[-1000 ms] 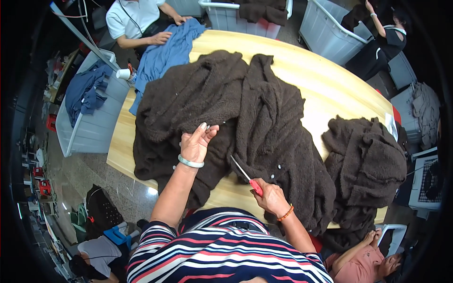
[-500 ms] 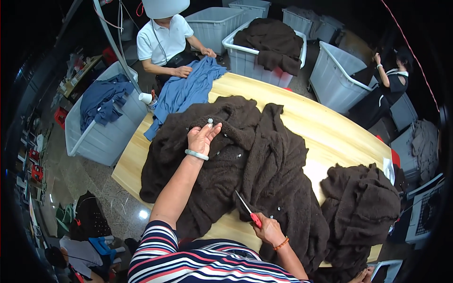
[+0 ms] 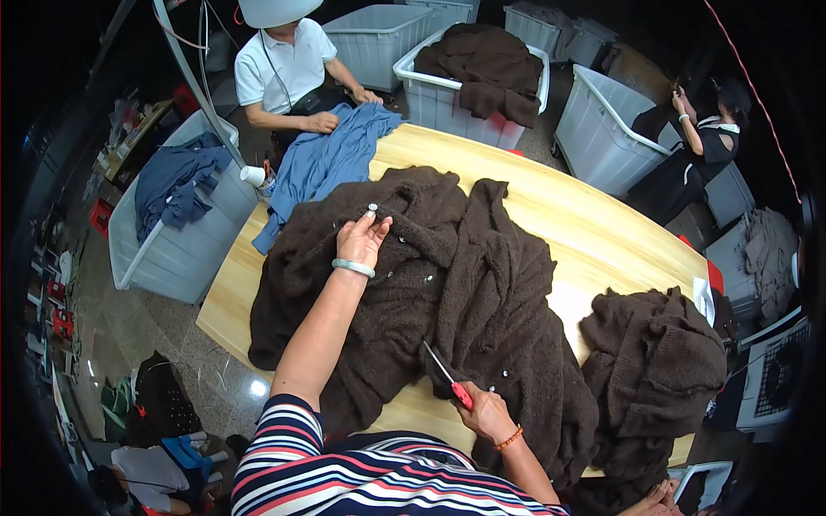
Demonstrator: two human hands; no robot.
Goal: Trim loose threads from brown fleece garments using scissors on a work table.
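Observation:
A dark brown fuzzy knit garment lies heaped over the middle of the table, with several small shiny buttons along its folds. My left hand pinches the cloth beside one shiny button at the upper left of the heap. In my right hand is a pair of red-handled scissors, gripped low over the near side of the garment. Their pointed metal blades aim up and left, toward the folds. Whether the blades are parted cannot be made out.
Another folded brown knit pile sits at the table's right end. Across the wooden table, a person in white handles blue cloth. Around it stand grey bins, one heaped with brown garments. A paper cup is near the left edge.
The whole view has shifted slightly, so things sit a little higher and further left. My left hand stays pinched at the button, and my right still grips the scissors.

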